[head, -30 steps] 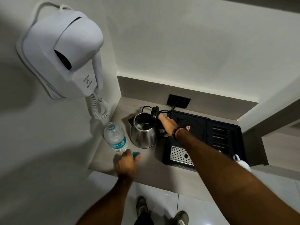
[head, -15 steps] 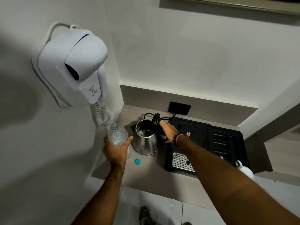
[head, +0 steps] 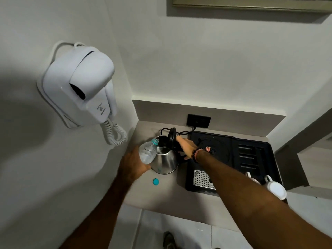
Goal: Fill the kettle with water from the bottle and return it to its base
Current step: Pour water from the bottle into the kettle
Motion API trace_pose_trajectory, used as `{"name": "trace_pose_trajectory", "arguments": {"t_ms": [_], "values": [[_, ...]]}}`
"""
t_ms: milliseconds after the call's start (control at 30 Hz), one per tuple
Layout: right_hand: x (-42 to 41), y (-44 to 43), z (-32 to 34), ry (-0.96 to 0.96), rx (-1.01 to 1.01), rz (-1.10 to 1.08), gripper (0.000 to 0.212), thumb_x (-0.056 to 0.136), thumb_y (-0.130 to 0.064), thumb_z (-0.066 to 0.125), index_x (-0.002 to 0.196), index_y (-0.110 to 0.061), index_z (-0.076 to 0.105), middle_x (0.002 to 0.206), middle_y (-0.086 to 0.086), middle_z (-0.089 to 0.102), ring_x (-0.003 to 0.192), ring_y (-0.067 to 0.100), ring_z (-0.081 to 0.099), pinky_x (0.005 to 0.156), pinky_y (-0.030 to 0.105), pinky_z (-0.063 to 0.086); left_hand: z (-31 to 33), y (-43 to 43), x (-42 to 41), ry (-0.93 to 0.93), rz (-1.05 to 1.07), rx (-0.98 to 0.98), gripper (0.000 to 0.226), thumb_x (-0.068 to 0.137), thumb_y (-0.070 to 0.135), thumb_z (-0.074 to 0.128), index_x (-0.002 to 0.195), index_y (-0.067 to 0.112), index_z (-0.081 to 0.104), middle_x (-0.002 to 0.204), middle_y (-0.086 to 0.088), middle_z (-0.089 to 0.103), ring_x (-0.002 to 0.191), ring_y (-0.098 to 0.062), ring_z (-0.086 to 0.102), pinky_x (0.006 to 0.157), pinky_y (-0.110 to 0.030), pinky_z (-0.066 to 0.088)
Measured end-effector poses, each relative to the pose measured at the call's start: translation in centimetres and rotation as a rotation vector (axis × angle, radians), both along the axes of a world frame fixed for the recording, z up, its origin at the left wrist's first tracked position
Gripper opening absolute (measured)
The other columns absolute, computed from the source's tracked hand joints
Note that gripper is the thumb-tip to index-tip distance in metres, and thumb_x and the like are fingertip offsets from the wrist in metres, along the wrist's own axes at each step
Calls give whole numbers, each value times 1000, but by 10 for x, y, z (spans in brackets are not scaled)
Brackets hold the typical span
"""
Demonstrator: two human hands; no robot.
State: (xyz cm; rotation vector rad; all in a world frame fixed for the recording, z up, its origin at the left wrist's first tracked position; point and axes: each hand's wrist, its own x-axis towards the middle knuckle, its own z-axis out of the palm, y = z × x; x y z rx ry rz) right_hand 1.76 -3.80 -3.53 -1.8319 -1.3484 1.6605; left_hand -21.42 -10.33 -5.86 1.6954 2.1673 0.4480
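Observation:
A steel kettle (head: 164, 161) stands on the beige counter, left of the black tray, with its black lid (head: 171, 139) tipped up. My right hand (head: 187, 147) grips the kettle's handle, thumb against the lid. My left hand (head: 133, 167) holds a clear, uncapped water bottle (head: 147, 152) tilted to the right, its mouth over the kettle's opening. The bottle's teal cap (head: 155, 181) lies on the counter in front of the kettle. The round kettle base (head: 213, 150) sits bare on the tray behind my right wrist.
The black tray (head: 251, 159) has a metal drip grid (head: 202, 178) and slotted compartments; white cups (head: 274, 187) stand at its front right. A wall-mounted hair dryer (head: 80, 87) with a coiled cord hangs on the left. A black socket (head: 198, 120) sits behind the kettle.
My left hand set the cap down, grasped the bottle, lifted it and tilted it over the kettle's opening. My right hand has stayed on the kettle's handle.

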Motion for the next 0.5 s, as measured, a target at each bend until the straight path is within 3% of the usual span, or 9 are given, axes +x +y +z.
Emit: {"name": "trace_pose_trajectory", "arguments": {"t_ms": [267, 400, 500], "values": [[1, -1, 3, 14, -16, 27, 51, 68, -74, 41, 87, -30, 56, 115, 10, 63, 115, 33, 62, 98, 57, 53, 30, 23, -10, 287, -117, -382, 79, 47, 46, 89, 116, 22, 57, 113, -2, 67, 99, -22, 63, 72, -28, 45], [2, 0, 3, 23, -28, 28, 51, 71, -74, 42, 93, -30, 57, 117, 9, 63, 116, 32, 62, 100, 56, 52, 35, 26, -9, 380, -151, -432, 82, 48, 43, 91, 118, 20, 54, 114, -3, 64, 102, -22, 61, 74, -30, 45], [2, 2, 0, 10, -31, 34, 60, 76, -73, 41, 109, -25, 57, 125, 12, 64, 117, 33, 62, 101, 57, 51, 40, 27, -8, 437, -168, -441, 81, 45, 45, 90, 115, 20, 56, 110, -1, 65, 95, -20, 60, 70, -29, 46]]}}
